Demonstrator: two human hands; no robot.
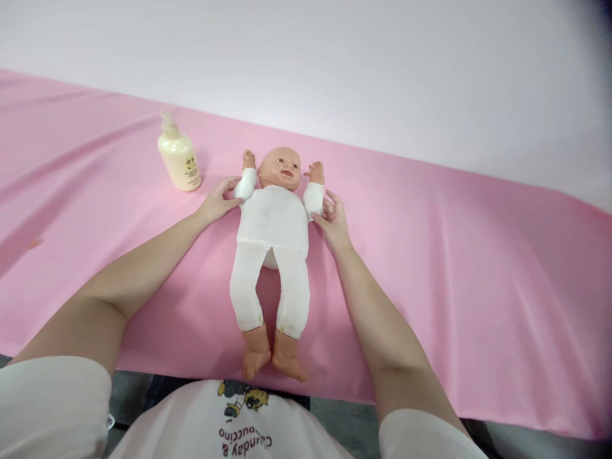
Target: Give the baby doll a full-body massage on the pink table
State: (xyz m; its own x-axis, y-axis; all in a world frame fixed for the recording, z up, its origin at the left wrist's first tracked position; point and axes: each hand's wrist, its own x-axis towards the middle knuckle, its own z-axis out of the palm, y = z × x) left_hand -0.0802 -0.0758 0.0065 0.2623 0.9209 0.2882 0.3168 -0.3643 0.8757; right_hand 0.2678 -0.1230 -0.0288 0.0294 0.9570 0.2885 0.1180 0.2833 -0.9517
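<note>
- Nearest, the person's white printed shirt [186,424] shows at the near edge of the pink-covered surface [406,287].
- The baby doll [273,220] lies face up on that surface, in front of the person; its bare feet [285,355] lie close to the near edge.
- Its long axis runs almost straight away from the person: feet near, head [282,167] far, legs slightly parted, arms bent up beside the head, face turned a little to the person's right.
- It is probably light; head, hands and feet look like firm, smooth, perhaps slippery plastic, while the white trunk and limbs look softer and jointed. Support under the trunk and behind the neck would seem steadiest; the arms alone might swing.
- The left grip [218,202] lightly pinches one bent white arm between thumb and fingers.
- The right grip [336,224] does likewise near the other elbow, fingers curled.
- Farther off, to the left, stands a cream pump bottle [179,159].
- Beyond everything is a plain white backdrop [335,70].
</note>
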